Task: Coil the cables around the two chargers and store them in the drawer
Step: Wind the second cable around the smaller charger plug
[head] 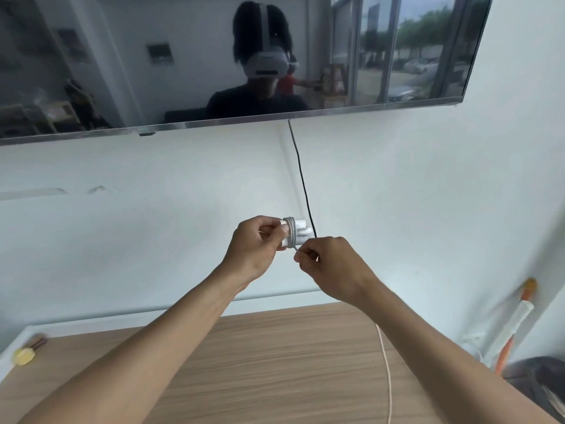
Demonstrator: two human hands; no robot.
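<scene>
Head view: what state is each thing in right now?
Charger: held up, cable coiled around it, loose end left.
Left hand: closed on the charger.
Right hand: pinching the cable end.
Pink cable: uncoiled, lying across the wooden top.
Black cord: hanging below the TV.
TV: off.

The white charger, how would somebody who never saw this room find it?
Start at the big dark TV on the wall and follow the thin black wire down. It ends behind two raised hands; the left hand grips the white charger. It alone wears grey cable loops, whose loose end the right hand pinches.
</scene>
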